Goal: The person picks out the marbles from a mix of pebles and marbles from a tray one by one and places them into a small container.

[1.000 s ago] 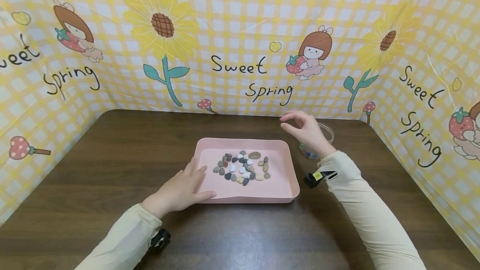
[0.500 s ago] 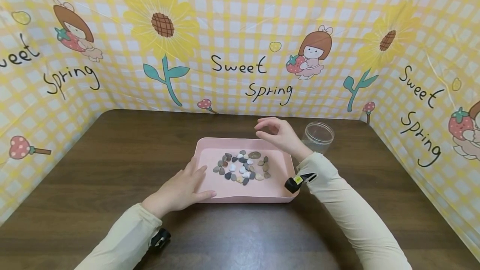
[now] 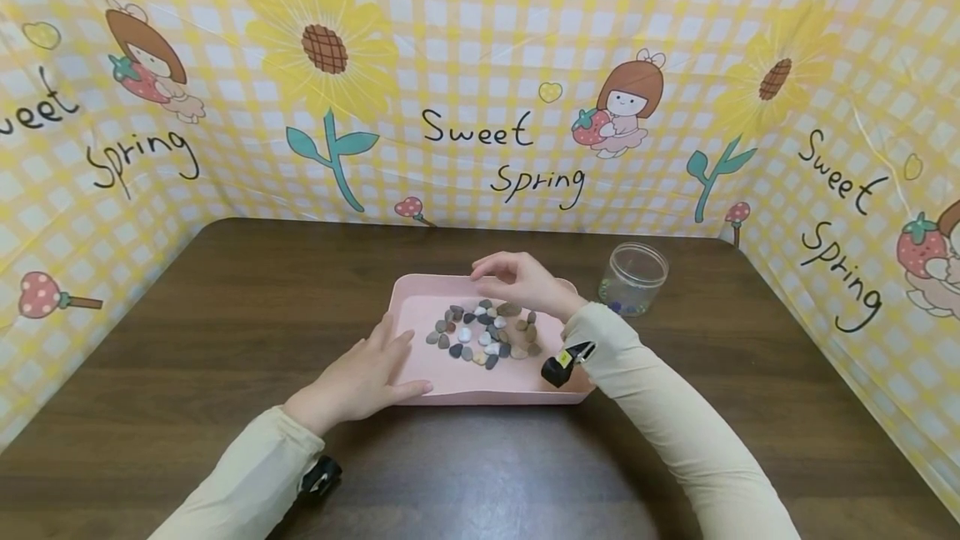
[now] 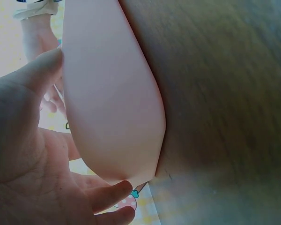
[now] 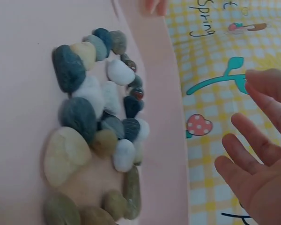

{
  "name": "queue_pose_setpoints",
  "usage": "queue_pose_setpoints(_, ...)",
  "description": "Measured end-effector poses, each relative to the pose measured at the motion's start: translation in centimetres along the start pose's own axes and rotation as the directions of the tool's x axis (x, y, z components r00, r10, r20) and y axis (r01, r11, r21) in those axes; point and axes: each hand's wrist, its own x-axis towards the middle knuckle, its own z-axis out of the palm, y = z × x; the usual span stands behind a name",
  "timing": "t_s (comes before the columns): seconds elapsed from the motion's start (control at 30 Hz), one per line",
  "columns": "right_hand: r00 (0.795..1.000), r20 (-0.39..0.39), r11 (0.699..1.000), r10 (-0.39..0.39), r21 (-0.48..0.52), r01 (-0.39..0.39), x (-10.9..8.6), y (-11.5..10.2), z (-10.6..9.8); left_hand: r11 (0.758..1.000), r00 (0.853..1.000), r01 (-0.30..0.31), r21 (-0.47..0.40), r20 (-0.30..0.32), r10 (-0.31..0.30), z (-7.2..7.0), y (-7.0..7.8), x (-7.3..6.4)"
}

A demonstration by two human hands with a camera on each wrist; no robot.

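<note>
My left hand (image 3: 358, 375) rests on the near left corner of a pink tray (image 3: 573, 386), fingers over the left rim and thumb on the front rim. The left wrist view shows this hand (image 4: 42, 159) with relaxed fingers against the tray wall (image 4: 112, 93). My right hand (image 3: 521, 283) hovers over the tray's far side, thumb and forefinger tips close together. I cannot tell whether something small sits between them. Beneath it lie pebbles (image 3: 485, 340) in white, grey, black and tan, in a fish-like outline. A reddish, glossy bead-like piece (image 5: 137, 93) sits among them.
A clear jar (image 3: 633, 277) without a lid stands right of the tray, with small green and blue pieces at its bottom. A yellow checked cloth (image 3: 480, 65) surrounds the dark wooden table (image 3: 300, 273) at the back and sides.
My right hand has moved left from beside the jar to above the tray, uncovering the jar. My left hand, the tray and the pebbles have stayed put.
</note>
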Motion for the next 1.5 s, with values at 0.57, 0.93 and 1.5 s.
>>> queue_pose_setpoints(0.57, 0.978, 0.197, 0.997, 0.067, -0.046, -0.059, 1.5, 1.0, 2.3, 0.999, 0.999, -0.027, 0.017, -0.022, 0.027, 0.0, 0.0, 0.0)
queue_pose_setpoints(0.93, 0.977, 0.200, 0.995, 0.069, -0.084, -0.053, 1.9, 2.6, 3.5, 1.000, 1.000, -0.027, 0.010, -0.016, 0.027, 0.0, 0.1, -0.1)
queue_pose_setpoints(1.5, 0.980, 0.185, 0.977, 0.077, -0.211, -0.037, 2.1, 2.6, 4.5, 0.999, 0.999, -0.037, 0.018, -0.023, 0.038, -0.2, 0.2, -0.3)
